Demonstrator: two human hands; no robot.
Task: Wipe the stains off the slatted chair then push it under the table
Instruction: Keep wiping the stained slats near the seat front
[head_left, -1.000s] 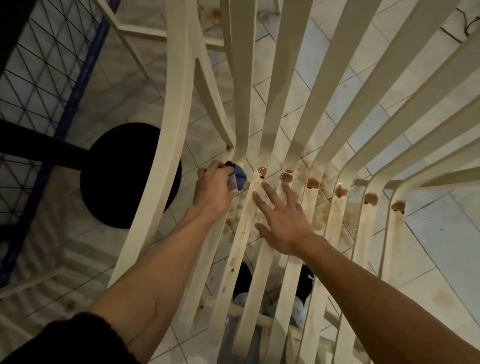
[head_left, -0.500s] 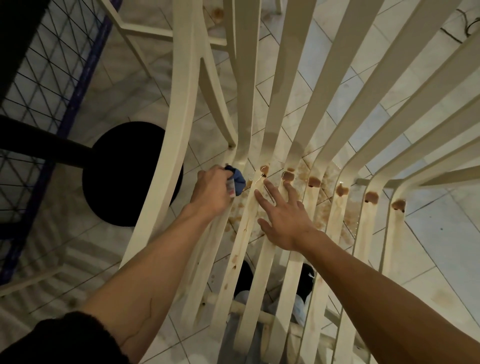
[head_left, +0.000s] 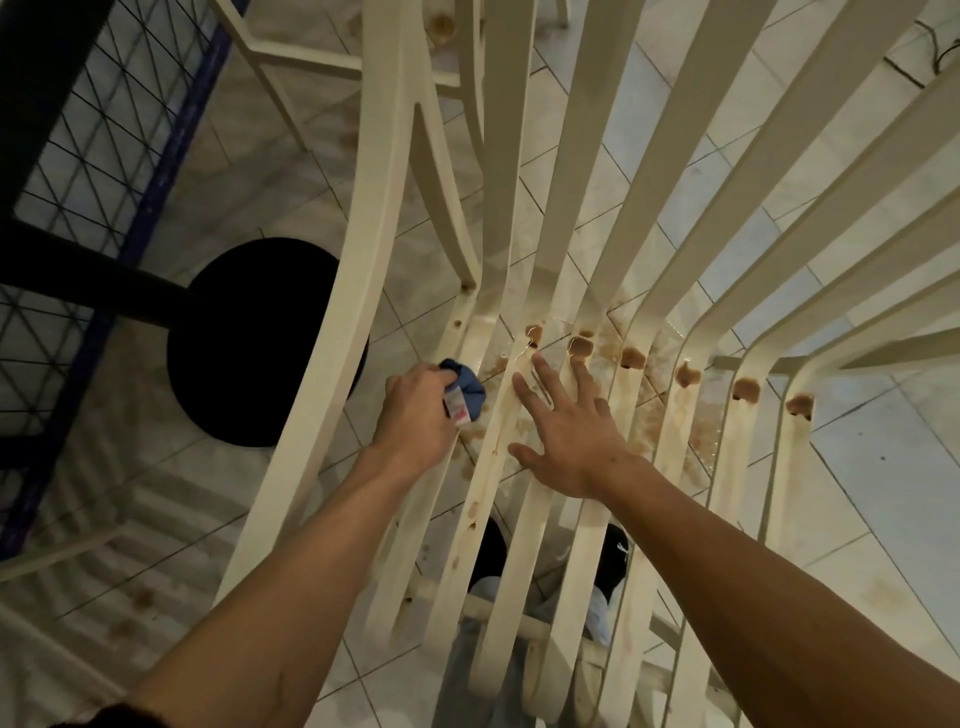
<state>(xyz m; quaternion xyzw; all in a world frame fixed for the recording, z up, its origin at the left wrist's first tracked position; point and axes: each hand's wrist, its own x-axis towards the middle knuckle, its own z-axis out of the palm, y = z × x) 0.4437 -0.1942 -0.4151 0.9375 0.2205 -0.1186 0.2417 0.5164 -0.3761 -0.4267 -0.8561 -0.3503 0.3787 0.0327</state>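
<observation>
Fingers (head_left: 431, 371) of the left hand (head_left: 415, 415) are curled tight round a scrunched-up blue cloth (head_left: 470, 391), which is pressed against the leftmost seat slats of the cream slatted wooden chair (head_left: 332, 364). Meanwhile the right hand (head_left: 569, 439) lies flat and open, fingers (head_left: 548, 384) spread over the middle slats, holding nothing. Looks to me like it's just bracing the seat.

Progress-wise I'd call it early days. The row of brown blotchy stains (head_left: 581, 345) along the bend where seat meets backrest is all there, one per slat out to the right, plus drips and smears running down toward the front edge.

The cloth sits just left of the nearest blotch, close but not on it, and the tips of the right fingers nearly touch the first two. So most of the wiping is left, and the push hasn't begun: the chair stands out on the pale tiled floor (head_left: 857, 467). Can't make out the table for sure.
</observation>
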